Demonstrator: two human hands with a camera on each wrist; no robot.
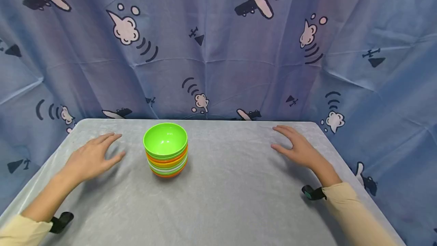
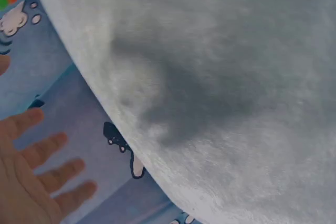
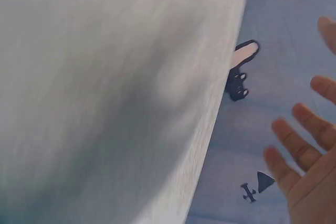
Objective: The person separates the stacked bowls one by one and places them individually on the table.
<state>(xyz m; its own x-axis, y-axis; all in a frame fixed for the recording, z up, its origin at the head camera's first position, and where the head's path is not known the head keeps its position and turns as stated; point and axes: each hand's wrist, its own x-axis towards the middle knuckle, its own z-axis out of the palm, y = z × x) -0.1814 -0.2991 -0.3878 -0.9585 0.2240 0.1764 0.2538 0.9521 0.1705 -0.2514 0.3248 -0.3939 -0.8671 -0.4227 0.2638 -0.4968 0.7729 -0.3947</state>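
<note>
A stack of nested bowls [image 1: 166, 143] stands upright left of the table's middle, a bright green bowl on top and orange, yellow, white and green rims below it. To its left my left hand [image 1: 91, 158] hovers over the table, fingers spread and holding nothing; the left wrist view shows its palm [image 2: 23, 182] and straight fingers. My right hand [image 1: 300, 147] is over the right side of the table, well apart from the bowls, its fingers extended with nothing in them. In the right wrist view its fingers [image 3: 296, 142] are spread.
The table [image 1: 232, 185] has a light grey cloth cover with rounded far corners. Right behind its back edge hangs a blue curtain [image 1: 218, 48] printed with planes and clouds, which also runs along both sides. Each wrist wears a dark strap [image 1: 61, 222].
</note>
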